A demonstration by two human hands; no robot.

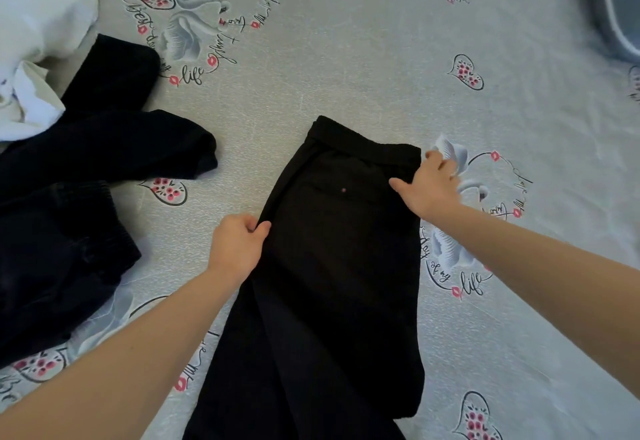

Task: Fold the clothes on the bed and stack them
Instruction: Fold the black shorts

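the left hand (pixel 239 245) is seen at the left edge of the black trousers (pixel 339 266), with thumb and curled fingers pinching that edge just below the waistband. the right hand (pixel 429 185) is laid at the opposite, right edge near the waistband, its thumb stretched onto the cloth and its fingers spread and blurred over the hem; whether cloth is actually gripped there cannot be told. the trousers are spread flat on the bed (pixel 346 41) between the two hands, waistband at the far end, legs running toward the person and out of the bottom of the view. the long axis is thus judged to lie away from and toward the body, and a lengthwise or crosswise fold would be started from the waist end, where both hands are already placed, neither clearly nearer. a small pink dot is seen on the seat of the cloth. well apart to the left, a heap of dark clothes (pixel 69 204) is left unfolded, with a white garment (pixel 38 24) lying partly on it.
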